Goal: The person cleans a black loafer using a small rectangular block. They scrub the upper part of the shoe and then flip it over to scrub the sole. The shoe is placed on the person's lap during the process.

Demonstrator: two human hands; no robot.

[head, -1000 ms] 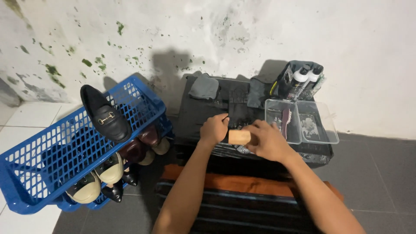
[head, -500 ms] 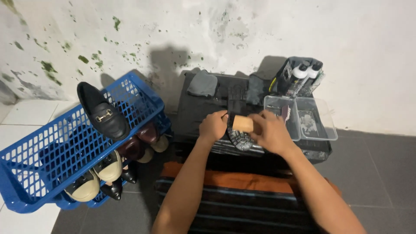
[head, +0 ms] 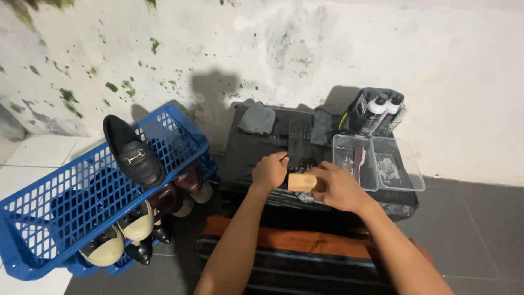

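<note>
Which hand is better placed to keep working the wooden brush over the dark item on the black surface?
Right. The right hand grips the wooden brush, while the left hand rests on the dark item, steadying it.

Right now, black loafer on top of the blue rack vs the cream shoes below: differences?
The loafer is black with a gold buckle; the cream shoes have dark toe caps. The loafer lies alone on top of the rack; the cream shoes stand underneath, beside other pairs. Both sit on the same rack, untouched by either hand.
</note>
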